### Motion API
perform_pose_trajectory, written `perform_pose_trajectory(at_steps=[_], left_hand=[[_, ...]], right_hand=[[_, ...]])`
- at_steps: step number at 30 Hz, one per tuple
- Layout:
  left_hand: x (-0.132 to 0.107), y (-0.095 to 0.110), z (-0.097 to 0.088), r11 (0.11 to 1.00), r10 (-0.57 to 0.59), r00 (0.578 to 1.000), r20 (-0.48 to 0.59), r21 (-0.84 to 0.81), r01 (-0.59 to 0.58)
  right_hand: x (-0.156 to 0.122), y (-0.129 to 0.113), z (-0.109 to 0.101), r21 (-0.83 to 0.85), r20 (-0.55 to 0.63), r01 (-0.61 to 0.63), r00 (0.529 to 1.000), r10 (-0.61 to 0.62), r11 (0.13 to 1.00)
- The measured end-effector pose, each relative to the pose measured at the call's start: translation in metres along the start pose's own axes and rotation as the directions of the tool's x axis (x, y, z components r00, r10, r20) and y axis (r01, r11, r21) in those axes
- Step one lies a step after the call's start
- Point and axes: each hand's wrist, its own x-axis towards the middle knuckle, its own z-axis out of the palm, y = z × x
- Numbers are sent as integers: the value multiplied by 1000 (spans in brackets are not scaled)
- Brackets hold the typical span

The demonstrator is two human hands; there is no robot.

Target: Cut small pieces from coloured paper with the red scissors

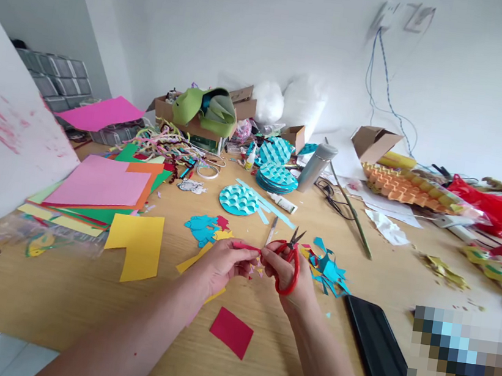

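Above the middle of the table (55, 304), near its front edge, the left hand (222, 264) pinches a red paper strip (247, 247) between thumb and closed fingers (241, 261). The strip is thin and narrow, a deep red with a slightly pink cast. It lies almost level and runs from the left fingertips toward the right hand (287, 279); its far end reaches that hand, though whether it touches cannot be told. The right hand is closed around the scissors (289, 266), its fingers through the bright red loop handles. The short dark blades point up and away from the person, parted a little at the tips and clear of the strip. On the table just below the hands lies a red paper square (232, 332), flat and turned corner-on. To the left is a yellow sheet (136, 246) with a notch cut from it. Just beyond the left hand lies a blue fish cutout (202, 229), and blue paper scraps (327, 271) lie just to the right of the scissors. Farther back are a teal scalloped disc (239, 200) and a stack of coloured paper (103, 184). A black tablet (378, 346) lies at the right, near the right forearm
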Motion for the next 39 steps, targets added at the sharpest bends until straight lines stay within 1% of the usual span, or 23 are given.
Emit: perform_pose_trajectory(at_steps=[3,5,6,8,11,13,17,21,25,29,35,39], left_hand=[[2,-3,-1,999,53,996,-75,6,-53],[3,-3,-3,997,81,988,-134,23,-79],[3,-2,-5,995,95,984,-153,29,-92],[4,1,-8,993,115,980,-162,16,-114],[3,4,-9,990,127,982,-140,-49,-135],[2,5,-9,987,134,982,-130,-66,-144],[1,3,-8,986,152,981,-123,-50,-159],[-1,4,-5,989,144,980,-134,-12,-147],[-3,5,-2,989,146,978,-145,25,-144],[-3,6,-1,990,138,979,-151,46,-132],[-4,5,0,987,155,978,-140,60,-147],[-4,5,1,986,161,977,-141,71,-152]], right_hand=[[-4,1,-1,-25,33,-14,999,15,1000],[-8,1,-3,-52,88,-65,994,70,997],[-10,1,-4,-80,133,-109,984,119,991],[-14,1,-5,-152,204,-196,953,225,969],[-18,1,-2,-255,243,-226,926,289,940],[-21,1,2,-293,262,-216,919,295,931],[-24,6,7,-329,271,-207,914,302,921],[-25,14,7,-373,310,-133,915,259,918],[-25,15,6,-396,321,-83,920,223,915],[-24,13,7,-414,319,-51,927,198,909],[-25,13,7,-428,310,-20,936,167,903],[-25,14,7,-445,297,-19,940,168,895]])
